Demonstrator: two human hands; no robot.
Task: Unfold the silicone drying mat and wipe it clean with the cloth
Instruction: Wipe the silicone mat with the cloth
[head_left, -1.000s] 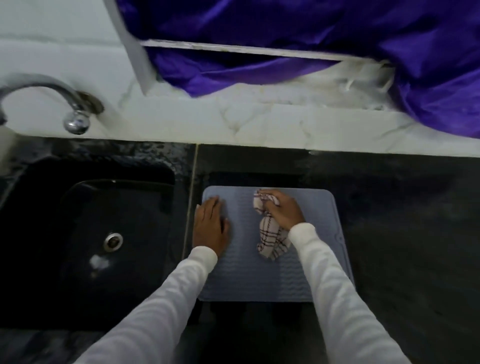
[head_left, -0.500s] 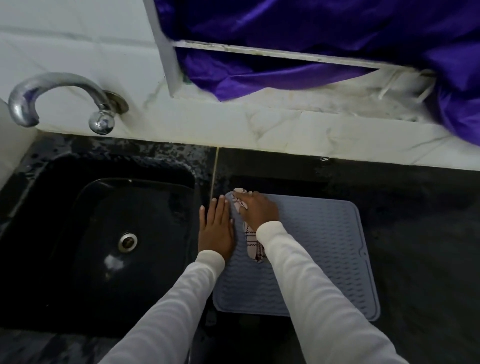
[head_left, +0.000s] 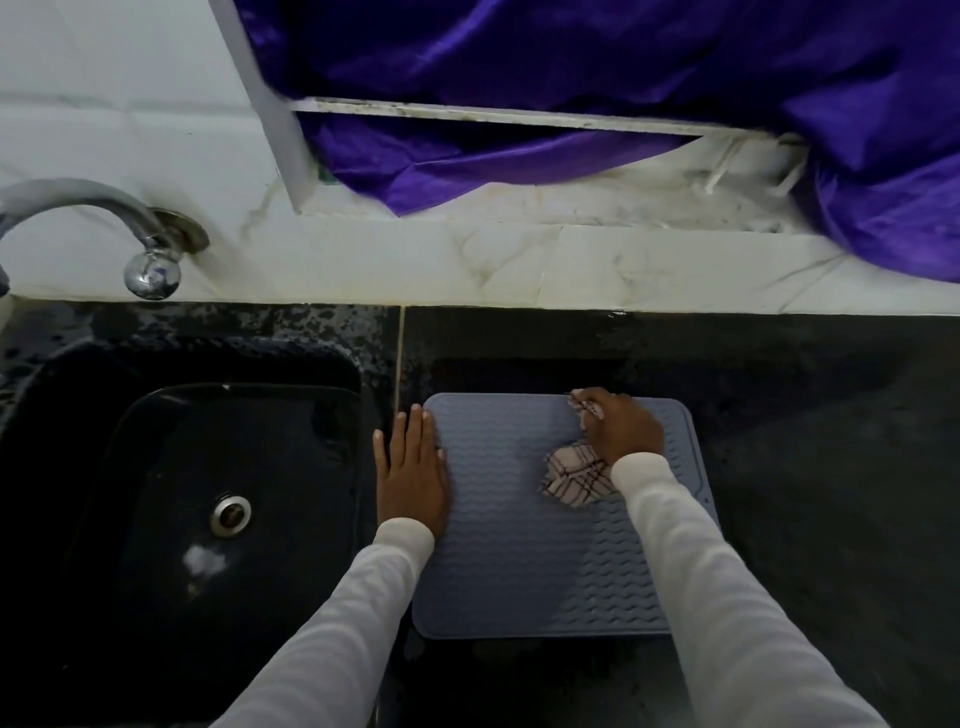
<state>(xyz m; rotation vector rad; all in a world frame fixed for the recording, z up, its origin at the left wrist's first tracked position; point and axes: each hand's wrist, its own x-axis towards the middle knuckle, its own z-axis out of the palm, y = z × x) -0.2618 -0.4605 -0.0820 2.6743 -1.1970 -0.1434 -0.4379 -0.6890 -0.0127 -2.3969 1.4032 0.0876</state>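
Blue-grey ribbed silicone drying mat (head_left: 514, 519): flat and fully unfolded on the dark speckled stone table (head_left: 831, 467), just right of the black moulded sink (head_left: 182, 493), its left edge close to the pale joint line in the stone. Unfolding looks finished; wiping in hand.

Left hand (head_left: 411, 467): flat, fingers together and extended toward 12 o'clock, gripping nothing, pressed over the mat's left edge at about 9 o'clock from the mat's middle. Likely there as an anchor, since thin silicone tends to creep or buckle under a dragged cloth.

Right hand (head_left: 621, 428): closed over a bunched white cloth with dark red check lines (head_left: 574, 475), near the mat's far right corner, at about 1 o'clock from the middle. One end of the cloth poking out past the fingertips, the rest bulging from under the heel of the palm toward 7 o'clock. Bunched rather than spread, probably for firmer pressure into the wavy ribs.

Near half of the mat, toward 6 o'clock, bare between the two white sleeves; probably still to be covered, though impossible to tell clean from dirty in this light.

Around: curved chrome tap (head_left: 104, 228) at 10 o'clock over the sink, white marble-look tiled ledge (head_left: 519, 260) along the back, shiny purple fabric (head_left: 623, 78) draped above at 12 o'clock. Nothing lying on the mat or blocking strokes; only risk, the right sleeve cuff trailing over the ribs, and the sink's edge close beside the anchoring hand.
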